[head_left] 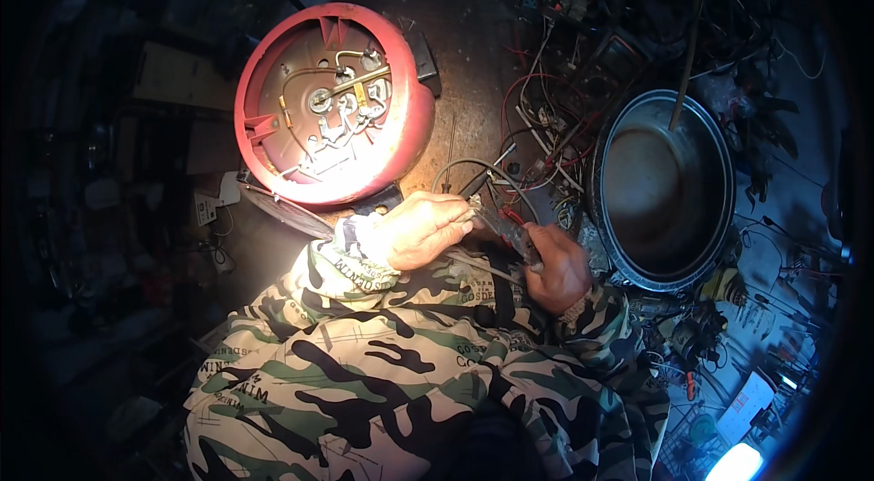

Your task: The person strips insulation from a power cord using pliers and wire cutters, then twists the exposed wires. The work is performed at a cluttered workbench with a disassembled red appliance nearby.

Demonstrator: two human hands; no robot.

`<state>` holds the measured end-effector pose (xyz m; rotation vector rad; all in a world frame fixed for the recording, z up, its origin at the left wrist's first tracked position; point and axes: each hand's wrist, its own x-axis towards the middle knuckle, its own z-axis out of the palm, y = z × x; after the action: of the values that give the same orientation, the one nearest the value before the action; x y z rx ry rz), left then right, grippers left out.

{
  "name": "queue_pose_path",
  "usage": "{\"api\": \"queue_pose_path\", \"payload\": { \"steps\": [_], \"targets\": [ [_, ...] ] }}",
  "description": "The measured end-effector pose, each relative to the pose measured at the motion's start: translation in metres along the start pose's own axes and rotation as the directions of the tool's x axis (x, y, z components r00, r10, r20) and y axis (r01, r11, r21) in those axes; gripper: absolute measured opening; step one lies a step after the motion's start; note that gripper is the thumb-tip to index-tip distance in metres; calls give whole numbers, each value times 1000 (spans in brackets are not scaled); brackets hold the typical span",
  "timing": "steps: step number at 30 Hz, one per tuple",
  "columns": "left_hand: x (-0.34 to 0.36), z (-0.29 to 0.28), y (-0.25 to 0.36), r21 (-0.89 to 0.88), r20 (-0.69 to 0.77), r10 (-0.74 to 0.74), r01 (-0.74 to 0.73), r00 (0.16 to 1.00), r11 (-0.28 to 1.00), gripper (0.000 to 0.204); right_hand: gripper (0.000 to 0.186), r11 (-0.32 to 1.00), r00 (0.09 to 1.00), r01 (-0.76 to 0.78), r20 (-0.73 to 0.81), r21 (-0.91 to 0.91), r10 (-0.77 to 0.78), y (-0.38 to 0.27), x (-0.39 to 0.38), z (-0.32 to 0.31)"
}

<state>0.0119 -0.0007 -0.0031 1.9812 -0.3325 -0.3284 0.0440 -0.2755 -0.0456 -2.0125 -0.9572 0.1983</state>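
Note:
My left hand (426,232) is closed, its fingers pinching a small metal piece (473,208) on a grey cable (469,162). My right hand (555,267) grips a pliers-like tool (512,235), whose head reaches toward that piece. A red-and-black object shows by the tool, too small to name. Behind my left hand, a red round appliance base (416,139) sits on the dark workbench (437,8), showing wires and metal fittings inside. A thin screwdriver-like rod stands behind my fingers.
A dark oval metal pot (660,181) with a stick in it is at the right. Tangled wires (537,81), tools and parts crowd the back and right. A lit lamp (733,463) shows at the lower right. Dim shelves and clutter line the left.

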Motion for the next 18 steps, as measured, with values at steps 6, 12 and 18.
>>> {"api": "queue_pose_path", "payload": {
  "steps": [6,12,18],
  "targets": [
    [2,-3,-6,17,30,-3,2,1000,1000,15,57,954,961,-236,99,-185,257,-24,8,-3],
    [-5,5,-3,-373,-108,-190,137,976,918,29,59,933,936,-349,70,86,344,-30,16,-7],
    [0,0,1,86,-89,-20,27,996,996,20,64,936,928,-347,166,57,334,-19,6,-4]
  ]
}}
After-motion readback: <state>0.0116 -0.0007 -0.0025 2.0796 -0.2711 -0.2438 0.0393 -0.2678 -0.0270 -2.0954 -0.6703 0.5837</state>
